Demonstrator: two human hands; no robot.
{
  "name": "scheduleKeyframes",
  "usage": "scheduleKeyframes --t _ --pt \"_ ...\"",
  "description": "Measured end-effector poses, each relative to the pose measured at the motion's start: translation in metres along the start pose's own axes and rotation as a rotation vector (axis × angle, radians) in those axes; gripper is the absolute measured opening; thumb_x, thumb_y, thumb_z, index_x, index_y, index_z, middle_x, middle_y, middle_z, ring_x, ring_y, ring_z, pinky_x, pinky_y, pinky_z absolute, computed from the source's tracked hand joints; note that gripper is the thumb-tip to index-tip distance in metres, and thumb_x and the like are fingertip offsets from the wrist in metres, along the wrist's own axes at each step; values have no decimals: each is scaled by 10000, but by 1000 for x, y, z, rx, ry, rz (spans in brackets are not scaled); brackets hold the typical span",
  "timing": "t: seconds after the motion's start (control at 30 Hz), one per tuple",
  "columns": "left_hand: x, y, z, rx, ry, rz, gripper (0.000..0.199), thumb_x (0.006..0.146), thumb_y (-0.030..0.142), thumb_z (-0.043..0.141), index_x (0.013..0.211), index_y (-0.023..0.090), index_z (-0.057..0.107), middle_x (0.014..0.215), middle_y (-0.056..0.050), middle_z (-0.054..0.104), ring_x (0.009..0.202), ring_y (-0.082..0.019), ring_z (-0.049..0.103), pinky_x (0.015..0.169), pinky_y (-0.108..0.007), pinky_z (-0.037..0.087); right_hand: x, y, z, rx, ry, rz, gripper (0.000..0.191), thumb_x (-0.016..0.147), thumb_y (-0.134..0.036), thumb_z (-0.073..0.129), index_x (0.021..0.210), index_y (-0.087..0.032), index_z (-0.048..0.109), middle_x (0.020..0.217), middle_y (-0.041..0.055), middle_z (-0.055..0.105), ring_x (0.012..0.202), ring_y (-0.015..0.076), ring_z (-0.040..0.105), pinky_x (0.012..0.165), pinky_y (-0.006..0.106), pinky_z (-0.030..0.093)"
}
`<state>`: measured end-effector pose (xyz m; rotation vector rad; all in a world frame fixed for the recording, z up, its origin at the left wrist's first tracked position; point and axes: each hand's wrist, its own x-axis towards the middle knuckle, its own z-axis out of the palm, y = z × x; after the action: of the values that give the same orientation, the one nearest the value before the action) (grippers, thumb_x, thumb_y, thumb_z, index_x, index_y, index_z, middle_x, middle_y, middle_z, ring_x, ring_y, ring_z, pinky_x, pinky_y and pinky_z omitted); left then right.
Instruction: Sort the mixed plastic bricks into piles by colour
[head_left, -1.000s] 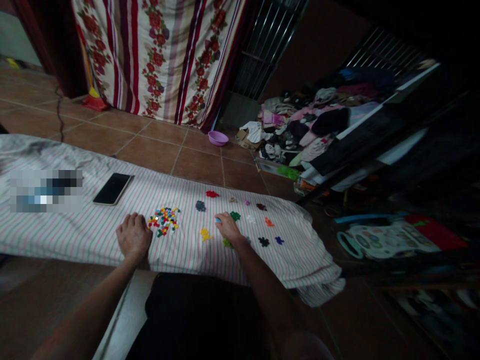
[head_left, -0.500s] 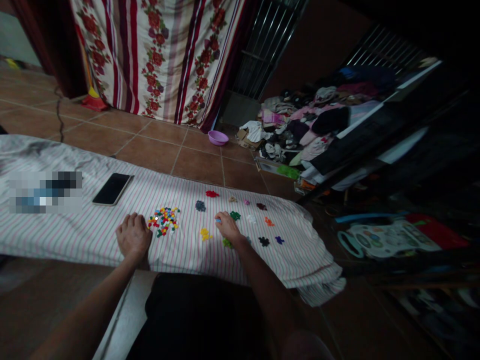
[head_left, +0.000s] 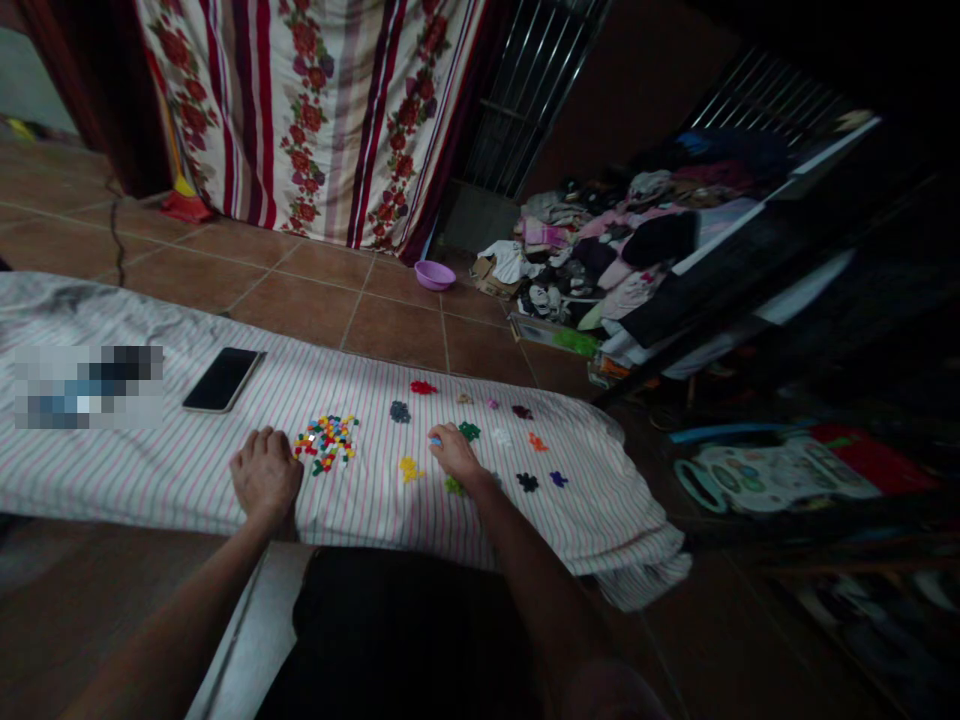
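Note:
On the striped cloth (head_left: 360,510), my left hand (head_left: 265,474) rests palm down beside a mixed pile of small coloured pieces (head_left: 326,443), its fingers a little apart. My right hand (head_left: 454,453) is closed in a pinch on a small blue piece (head_left: 435,441), among small piles sorted by colour. Around it lie yellow pieces (head_left: 410,469), dark green pieces (head_left: 469,431), light green pieces (head_left: 454,486), grey pieces (head_left: 400,411) and red pieces (head_left: 423,387). Farther right are white (head_left: 502,437), orange (head_left: 536,441), black (head_left: 528,483) and purple (head_left: 559,479) pieces.
A tablet or phone (head_left: 223,379) with a dark screen lies left of the mixed pile. Past the cloth, a pink basin (head_left: 435,275) stands on the tiled floor near a floral curtain (head_left: 300,130). Heaped clothes (head_left: 600,240) are at the back right.

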<state>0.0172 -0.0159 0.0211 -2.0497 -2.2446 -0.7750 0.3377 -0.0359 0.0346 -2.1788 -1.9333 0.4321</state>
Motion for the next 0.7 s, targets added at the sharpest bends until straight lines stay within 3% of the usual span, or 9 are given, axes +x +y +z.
scheduleKeyframes --t 0.2,0.37,0.53,0.7 --pt "-1 -2 2 16 -5 13 286 838 218 416 1055 161 594 1281 -134 585 1282 -273 422 985 -429 303 -2 4 -1 41 13 -43 315 813 -127 567 1113 -167 651 1046 64 595 860 133 553 873 257 421" --pt "-1 -6 4 20 -3 29 305 812 218 445 1077 156 584 1302 -142 571 1289 -283 414 988 -438 306 -5 8 -3 61 121 -48 264 837 -171 568 1083 -181 661 1007 57 610 925 155 565 900 277 422" --pt "-1 -6 4 18 -15 30 313 805 225 459 1085 162 582 1306 -140 570 1300 -282 410 990 -438 307 -8 23 -15 7 316 221 296 843 -158 544 1128 -182 624 1090 83 563 918 163 583 866 273 431" --pt "-1 -2 2 40 -14 12 303 829 231 428 1074 155 590 1306 -132 578 1294 -278 424 990 -430 309 -10 41 -22 5 232 442 543 775 -246 670 1292 -168 524 1168 126 501 935 189 601 822 269 450"
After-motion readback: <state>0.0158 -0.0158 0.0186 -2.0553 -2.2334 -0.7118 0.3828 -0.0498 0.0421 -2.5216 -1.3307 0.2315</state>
